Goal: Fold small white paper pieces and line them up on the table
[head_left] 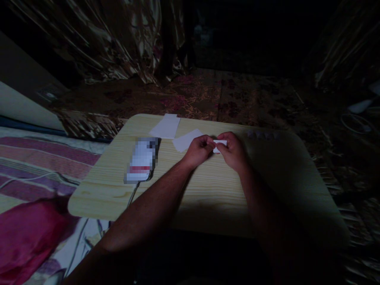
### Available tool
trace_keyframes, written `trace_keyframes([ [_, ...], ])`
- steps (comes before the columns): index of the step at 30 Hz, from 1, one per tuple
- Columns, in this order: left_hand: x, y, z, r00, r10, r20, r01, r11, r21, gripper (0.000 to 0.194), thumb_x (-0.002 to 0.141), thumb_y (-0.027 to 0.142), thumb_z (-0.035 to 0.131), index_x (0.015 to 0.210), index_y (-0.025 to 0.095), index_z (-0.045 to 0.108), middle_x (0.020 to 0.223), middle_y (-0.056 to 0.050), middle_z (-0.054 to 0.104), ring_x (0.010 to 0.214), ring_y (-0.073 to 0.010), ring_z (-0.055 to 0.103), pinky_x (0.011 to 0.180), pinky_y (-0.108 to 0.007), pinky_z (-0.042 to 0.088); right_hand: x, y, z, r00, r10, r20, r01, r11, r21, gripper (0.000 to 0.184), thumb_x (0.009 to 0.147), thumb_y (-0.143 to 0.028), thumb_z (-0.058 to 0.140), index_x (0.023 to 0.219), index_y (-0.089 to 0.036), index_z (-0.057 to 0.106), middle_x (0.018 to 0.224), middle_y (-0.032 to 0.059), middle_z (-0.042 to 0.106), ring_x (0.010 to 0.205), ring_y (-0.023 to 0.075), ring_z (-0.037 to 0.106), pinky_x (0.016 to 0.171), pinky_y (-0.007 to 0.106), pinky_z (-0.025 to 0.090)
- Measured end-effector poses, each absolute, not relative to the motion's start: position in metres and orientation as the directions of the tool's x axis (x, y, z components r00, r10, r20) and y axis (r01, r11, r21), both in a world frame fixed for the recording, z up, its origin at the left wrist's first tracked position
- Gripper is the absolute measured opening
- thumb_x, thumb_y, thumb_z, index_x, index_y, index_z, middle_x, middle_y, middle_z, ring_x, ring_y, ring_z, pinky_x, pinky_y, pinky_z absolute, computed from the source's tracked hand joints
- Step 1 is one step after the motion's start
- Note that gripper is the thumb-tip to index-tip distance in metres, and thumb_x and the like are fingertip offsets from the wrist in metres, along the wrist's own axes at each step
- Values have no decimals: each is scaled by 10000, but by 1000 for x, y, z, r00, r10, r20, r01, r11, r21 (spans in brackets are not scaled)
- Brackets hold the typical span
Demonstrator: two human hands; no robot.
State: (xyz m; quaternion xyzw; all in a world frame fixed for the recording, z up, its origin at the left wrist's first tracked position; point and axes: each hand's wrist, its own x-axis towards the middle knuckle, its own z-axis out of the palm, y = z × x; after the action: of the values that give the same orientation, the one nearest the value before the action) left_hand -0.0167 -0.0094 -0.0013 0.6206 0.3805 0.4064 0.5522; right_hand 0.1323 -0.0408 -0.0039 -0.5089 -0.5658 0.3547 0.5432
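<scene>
A small white piece of paper (pixel 220 146) is held between my two hands over the middle of the wooden table. My left hand (pixel 199 149) pinches its left edge with thumb and fingers. On the other side my right hand (pixel 232 149) grips it, the thumb lying across the front. Just behind my left hand lie loose white paper sheets (pixel 184 141), partly covered by that hand. Farther back on the left is another stack of white paper (pixel 166 126). Several small folded-looking pieces (pixel 263 135) sit in a row in shadow at the back right.
A blurred-out phone-like device (pixel 141 160) with a cable (pixel 132 195) rests on the left of the wooden table (pixel 97 194). A striped bedspread (pixel 44 158) and pink cloth (pixel 29 237) lie to the left. Patterned fabric (pixel 192 93) and curtains (pixel 130 35) stand behind the table.
</scene>
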Motion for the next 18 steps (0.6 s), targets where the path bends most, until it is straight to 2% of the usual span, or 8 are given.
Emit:
trace_keyframes([
  [6, -16, -9, -2, 372, 923, 103, 42, -127, 991, 207, 765, 346, 654, 743, 148, 597, 665, 7, 573, 567, -92, 448, 553, -228, 361, 132, -41, -6, 104, 948, 301, 216, 273, -937, 223, 757, -209, 598, 956, -237, 502, 818, -10, 577, 687, 148, 550, 601, 276, 429],
  [10, -15, -10, -3, 334, 936, 110, 56, -136, 989, 207, 759, 343, 661, 754, 142, 614, 706, -14, 614, 606, -110, 498, 584, -241, 396, 131, -40, -5, 113, 958, 264, 190, 240, -952, 219, 751, -204, 592, 941, -235, 488, 755, -21, 563, 641, 146, 537, 569, 272, 410],
  [13, -15, -10, -4, 295, 943, 154, 113, -194, 974, 191, 785, 334, 636, 774, 144, 620, 734, -25, 636, 643, -122, 527, 624, -250, 417, 130, -38, -6, 139, 958, 251, 152, 230, -961, 246, 732, -209, 613, 946, -229, 494, 763, -15, 587, 657, 154, 568, 574, 274, 427],
  [18, -16, -11, -5, 267, 930, 252, 197, -309, 930, 183, 836, 335, 580, 821, 155, 609, 763, -27, 635, 688, -131, 532, 655, -252, 420, 129, -38, -4, 178, 955, 238, 206, 201, -958, 247, 697, -192, 629, 926, -215, 539, 804, 4, 637, 711, 162, 604, 605, 274, 447],
])
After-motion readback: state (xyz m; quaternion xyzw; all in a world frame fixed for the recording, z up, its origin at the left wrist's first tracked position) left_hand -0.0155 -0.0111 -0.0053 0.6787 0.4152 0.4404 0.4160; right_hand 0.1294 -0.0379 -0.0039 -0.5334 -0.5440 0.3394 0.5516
